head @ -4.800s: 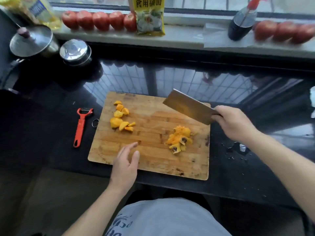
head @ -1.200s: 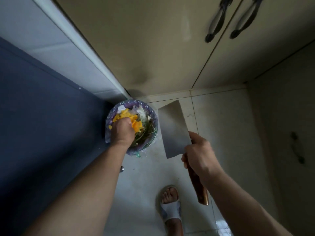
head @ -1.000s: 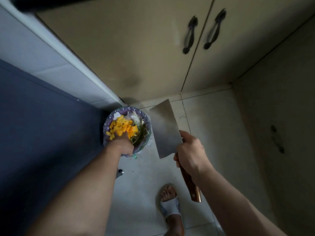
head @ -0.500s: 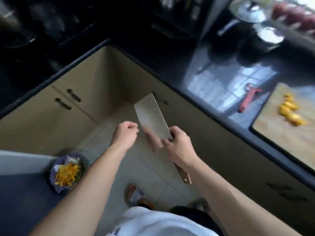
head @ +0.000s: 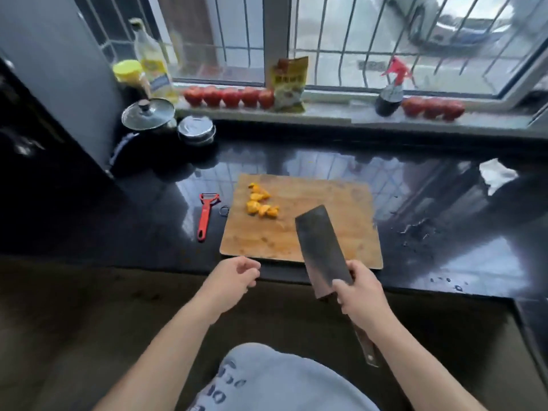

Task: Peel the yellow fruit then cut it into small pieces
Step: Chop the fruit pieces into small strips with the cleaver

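Several small yellow fruit pieces (head: 261, 201) lie in a cluster at the far left of the wooden cutting board (head: 332, 203). My right hand (head: 360, 293) grips a cleaver (head: 321, 247) where blade meets handle; the blade points away over the board's near edge and the wooden handle sticks out toward me. My left hand (head: 234, 281) hovers in front of the board's near left corner, fingers loosely curled, holding nothing.
A red peeler (head: 206, 215) lies on the black counter (head: 444, 232) left of the board. A lidded pot (head: 148, 114) and a steel container (head: 196, 130) stand at the back left. Tomatoes (head: 228, 96), bottles and a packet (head: 289, 83) line the windowsill.
The view swung from the floor bin back to the counter. The scrap pile that lay on the board's right went into the bin. Both hands came up to the board's near edge.
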Tool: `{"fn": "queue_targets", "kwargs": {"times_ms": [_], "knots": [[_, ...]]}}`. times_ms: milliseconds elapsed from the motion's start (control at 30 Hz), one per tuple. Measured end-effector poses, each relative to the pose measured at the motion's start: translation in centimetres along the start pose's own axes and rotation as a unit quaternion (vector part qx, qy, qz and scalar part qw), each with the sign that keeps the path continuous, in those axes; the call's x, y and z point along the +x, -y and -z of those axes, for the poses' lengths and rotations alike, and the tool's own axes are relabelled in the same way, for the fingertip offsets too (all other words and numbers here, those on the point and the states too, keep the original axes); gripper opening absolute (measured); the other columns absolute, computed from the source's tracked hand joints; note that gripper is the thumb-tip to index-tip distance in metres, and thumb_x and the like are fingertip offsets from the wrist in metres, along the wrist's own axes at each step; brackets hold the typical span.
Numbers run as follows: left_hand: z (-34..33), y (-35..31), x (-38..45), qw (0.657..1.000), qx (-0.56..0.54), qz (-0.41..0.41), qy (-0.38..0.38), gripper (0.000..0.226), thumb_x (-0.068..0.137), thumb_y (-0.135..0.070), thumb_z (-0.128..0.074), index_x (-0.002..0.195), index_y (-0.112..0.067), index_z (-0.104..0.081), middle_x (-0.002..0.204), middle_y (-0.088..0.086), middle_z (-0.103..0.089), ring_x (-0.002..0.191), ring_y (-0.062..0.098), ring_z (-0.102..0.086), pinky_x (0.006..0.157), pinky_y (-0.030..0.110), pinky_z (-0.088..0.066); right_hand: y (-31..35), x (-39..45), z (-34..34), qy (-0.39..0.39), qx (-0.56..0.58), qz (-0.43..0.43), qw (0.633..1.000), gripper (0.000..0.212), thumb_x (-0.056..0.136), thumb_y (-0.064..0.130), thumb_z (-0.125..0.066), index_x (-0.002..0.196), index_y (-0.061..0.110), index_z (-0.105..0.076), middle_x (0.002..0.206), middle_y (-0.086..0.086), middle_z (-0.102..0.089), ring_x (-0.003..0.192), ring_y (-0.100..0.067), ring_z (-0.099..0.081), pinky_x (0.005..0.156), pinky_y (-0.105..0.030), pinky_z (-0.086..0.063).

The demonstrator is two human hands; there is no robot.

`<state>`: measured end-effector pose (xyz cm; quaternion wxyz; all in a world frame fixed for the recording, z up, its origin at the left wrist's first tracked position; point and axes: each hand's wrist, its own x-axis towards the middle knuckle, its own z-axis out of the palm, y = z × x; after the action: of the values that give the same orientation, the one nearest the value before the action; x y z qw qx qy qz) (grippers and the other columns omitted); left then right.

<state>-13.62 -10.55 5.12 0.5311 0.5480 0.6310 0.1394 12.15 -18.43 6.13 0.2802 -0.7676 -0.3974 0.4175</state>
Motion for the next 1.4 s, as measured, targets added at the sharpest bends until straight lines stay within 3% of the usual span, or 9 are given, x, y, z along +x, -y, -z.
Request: {"fn": "queue_targets", "kwargs": {"times_ms": [233,300,400,567,733,833,967,1100,1400], "knots": [[-1.3,-3.3,8.5,0.977,0.204,-0.053,-0.015,0.019,0.105,-0.027,-0.058,0.121,-0.025,-0.068,0.115,-0.008,-0.07,0.094,0.005,-0.061,0.066,0.01,-0.041,-0.2,6.1,2.6,-0.042,0.035,-0.055,0.997,0.019,0.094,0.012,-0.059,0.097,0.031,-0.057,0.068,-0.008,-0.065,0.049,-0.011,-0.056,0.045,-0.024,-0.048],[-1.0,-4.4,11.6,0.954,0.278,-0.097,-0.051,0.022,0.105,-0.023,-0.058,0.124,-0.019,-0.069,0.118,-0.002,-0.071,0.103,0.015,-0.063,0.076,0.016,-0.046,0.3,7.5,2.7,-0.054,0.03,-0.057,0.996,0.018,0.094,0.011,-0.059,0.095,0.029,-0.057,0.068,-0.008,-0.065,0.046,-0.007,-0.054,0.044,-0.024,-0.047],[-0.5,-5.5,16.6,0.882,0.414,-0.217,-0.067,0.028,0.101,-0.017,-0.06,0.128,-0.022,-0.065,0.124,-0.001,-0.065,0.117,0.023,-0.058,0.094,0.037,-0.052,0.8,9.4,2.5,-0.071,0.032,-0.075,0.994,0.019,0.093,0.01,-0.059,0.094,0.029,-0.059,0.069,-0.006,-0.066,0.045,-0.005,-0.055,0.044,-0.023,-0.048],[-1.4,-7.0,22.3,0.727,0.6,-0.335,-0.001,0.031,0.094,-0.009,-0.056,0.123,-0.02,-0.058,0.123,0.004,-0.061,0.116,0.028,-0.049,0.097,0.04,-0.039,2.1,11.6,2.6,-0.076,0.023,-0.082,0.993,0.019,0.091,0.012,-0.061,0.094,0.031,-0.06,0.069,-0.003,-0.067,0.048,-0.011,-0.057,0.043,-0.023,-0.047],[-2.3,-7.0,24.0,0.678,0.647,-0.347,0.044,0.03,0.096,-0.009,-0.054,0.124,-0.016,-0.058,0.12,0.008,-0.063,0.115,0.032,-0.051,0.101,0.047,-0.035,2.8,14.1,4.0,-0.061,0.013,-0.069,0.996,0.019,0.087,0.009,-0.06,0.09,0.027,-0.062,0.062,0.0,-0.064,0.05,-0.013,-0.054,0.048,-0.033,-0.046],[-2.8,-7.3,23.9,0.711,0.628,-0.31,0.063,0.021,0.096,-0.007,-0.051,0.113,-0.017,-0.057,0.112,0.008,-0.063,0.106,0.031,-0.057,0.093,0.044,-0.041,2.9,15.6,5.2,-0.044,-0.003,-0.055,0.997,0.017,0.087,0.011,-0.059,0.089,0.028,-0.062,0.062,0.004,-0.064,0.05,-0.01,-0.053,0.045,-0.027,-0.043],[-6.2,-8.7,22.8,0.876,0.457,-0.137,0.063,0.008,0.098,-0.016,-0.047,0.094,-0.023,-0.049,0.106,0.007,-0.064,0.095,0.03,-0.062,0.072,0.038,-0.046,3.0,17.0,6.4,-0.019,-0.033,-0.045,0.998,0.018,0.091,0.013,-0.059,0.09,0.031,-0.061,0.066,0.006,-0.065,0.054,-0.007,-0.057,0.047,-0.021,-0.04],[-10.9,-9.9,22.9,0.962,0.272,0.003,0.022,0.006,0.093,-0.022,-0.056,0.088,-0.026,-0.056,0.094,0.0,-0.063,0.083,0.021,-0.061,0.063,0.032,-0.045,2.8,17.8,6.5,-0.011,-0.06,-0.045,0.997,0.019,0.092,0.013,-0.058,0.089,0.032,-0.059,0.073,0.007,-0.065,0.061,-0.009,-0.058,0.05,-0.021,-0.039],[-11.2,-10.1,23.8,0.945,0.311,-0.054,0.082,0.01,0.098,-0.025,-0.06,0.094,-0.034,-0.058,0.104,-0.005,-0.054,0.094,0.018,-0.055,0.078,0.032,-0.046,1.3,18.2,6.6,-0.009,-0.065,-0.065,0.996,0.015,0.093,0.012,-0.06,0.088,0.027,-0.059,0.075,0.003,-0.065,0.065,-0.014,-0.059,0.053,-0.026,-0.043]]}}
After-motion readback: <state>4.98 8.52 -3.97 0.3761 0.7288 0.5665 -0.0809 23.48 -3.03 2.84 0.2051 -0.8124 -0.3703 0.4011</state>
